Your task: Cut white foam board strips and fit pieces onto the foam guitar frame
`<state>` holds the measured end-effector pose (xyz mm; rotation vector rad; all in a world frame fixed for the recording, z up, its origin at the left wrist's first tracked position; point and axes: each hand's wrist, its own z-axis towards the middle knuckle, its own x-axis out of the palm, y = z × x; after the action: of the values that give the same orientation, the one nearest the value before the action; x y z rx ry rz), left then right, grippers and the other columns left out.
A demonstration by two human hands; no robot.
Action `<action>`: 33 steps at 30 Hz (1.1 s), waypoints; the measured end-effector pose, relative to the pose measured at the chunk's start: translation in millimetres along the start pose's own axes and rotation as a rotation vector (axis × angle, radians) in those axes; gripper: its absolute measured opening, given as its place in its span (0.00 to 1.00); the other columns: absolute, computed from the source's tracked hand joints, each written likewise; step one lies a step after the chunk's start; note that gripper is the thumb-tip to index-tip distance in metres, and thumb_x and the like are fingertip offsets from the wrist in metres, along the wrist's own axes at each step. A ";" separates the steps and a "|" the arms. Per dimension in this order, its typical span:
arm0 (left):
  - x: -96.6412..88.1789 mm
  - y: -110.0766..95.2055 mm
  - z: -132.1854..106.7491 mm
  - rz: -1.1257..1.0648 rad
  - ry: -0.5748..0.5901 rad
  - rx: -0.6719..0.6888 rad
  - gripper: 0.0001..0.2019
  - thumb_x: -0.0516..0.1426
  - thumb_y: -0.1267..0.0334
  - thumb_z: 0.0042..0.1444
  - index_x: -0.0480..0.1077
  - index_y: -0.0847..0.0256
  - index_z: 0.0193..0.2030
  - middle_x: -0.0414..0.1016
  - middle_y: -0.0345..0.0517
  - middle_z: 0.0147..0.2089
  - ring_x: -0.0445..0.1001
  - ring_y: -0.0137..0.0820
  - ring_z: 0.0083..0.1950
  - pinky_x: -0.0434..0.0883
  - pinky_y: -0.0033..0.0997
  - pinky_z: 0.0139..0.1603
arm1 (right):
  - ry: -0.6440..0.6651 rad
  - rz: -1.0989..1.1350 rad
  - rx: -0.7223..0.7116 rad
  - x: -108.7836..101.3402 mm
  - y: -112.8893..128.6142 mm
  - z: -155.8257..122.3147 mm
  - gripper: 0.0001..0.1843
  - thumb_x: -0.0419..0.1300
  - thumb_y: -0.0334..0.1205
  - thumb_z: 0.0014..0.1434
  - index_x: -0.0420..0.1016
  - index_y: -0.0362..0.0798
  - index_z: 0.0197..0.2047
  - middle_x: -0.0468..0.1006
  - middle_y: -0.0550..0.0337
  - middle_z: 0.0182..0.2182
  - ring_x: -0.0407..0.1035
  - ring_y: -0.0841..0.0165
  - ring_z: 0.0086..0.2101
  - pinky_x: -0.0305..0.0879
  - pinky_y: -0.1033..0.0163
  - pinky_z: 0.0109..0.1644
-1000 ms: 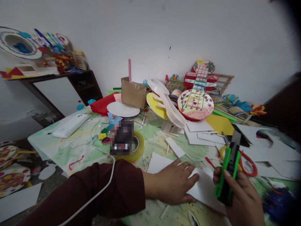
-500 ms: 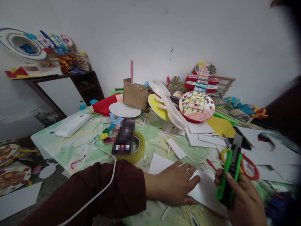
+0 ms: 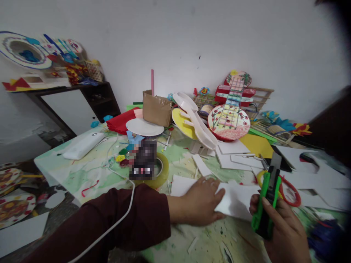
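Note:
My left hand [image 3: 203, 201] lies with its fingers spread on a white foam board strip [image 3: 238, 201] on the table. In my right hand [image 3: 282, 226] is a green and black utility knife [image 3: 265, 204], held up with its wide blade pointing away from me. The knife hangs over the strip's right end and covers part of it. Just beyond the knife sits a pair of scissors [image 3: 290, 191] with red and yellow handles. Left of my left hand stands a roll of clear tape [image 3: 163, 171], with a phone-like device [image 3: 144, 160], partly blurred out, against it.
White board offcuts [image 3: 233, 148] and a yellow sheet [image 3: 256, 146] cover the right side. A cardboard box [image 3: 157, 109], a white disc [image 3: 144, 128] and a painted paper guitar [image 3: 229, 122] stand at the back. A white cable [image 3: 120, 215] crosses my left sleeve.
The white strip has turned and slid away from me, now lying more crosswise. My left hand moved slightly left and up with it. The knife has stayed in my right hand.

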<state>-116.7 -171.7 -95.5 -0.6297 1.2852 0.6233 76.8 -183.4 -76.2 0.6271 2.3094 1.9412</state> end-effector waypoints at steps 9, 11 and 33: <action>-14.3 9.7 11.7 -0.055 -0.063 -0.218 0.36 0.50 0.42 0.58 0.52 0.65 0.66 0.56 0.65 0.65 0.57 0.52 0.63 0.60 0.52 0.59 | -0.018 0.050 -0.239 -0.6 5.1 5.4 0.19 0.68 0.49 0.47 0.68 0.48 0.36 0.71 0.65 0.26 0.64 0.75 0.24 0.59 0.72 0.23; -19.7 10.5 12.0 -0.118 -0.095 -0.265 0.40 0.52 0.40 0.55 0.49 0.65 0.67 0.55 0.65 0.65 0.55 0.52 0.64 0.59 0.52 0.61 | -0.096 0.002 -0.336 -3.1 5.6 9.5 0.19 0.67 0.50 0.48 0.67 0.48 0.36 0.69 0.67 0.25 0.62 0.76 0.23 0.59 0.71 0.24; -52.8 -2.7 10.1 -1.178 0.236 -0.309 0.31 0.53 0.45 0.56 0.63 0.67 0.59 0.70 0.45 0.33 0.67 0.27 0.29 0.67 0.29 0.31 | -0.058 0.120 -0.426 -8.0 6.8 25.3 0.21 0.67 0.39 0.44 0.61 0.50 0.39 0.69 0.71 0.26 0.68 0.74 0.22 0.66 0.67 0.26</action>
<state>-117.0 -169.9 -41.6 -1.5688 0.8085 -0.2548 93.6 -161.7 -76.6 0.7721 1.7738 2.3304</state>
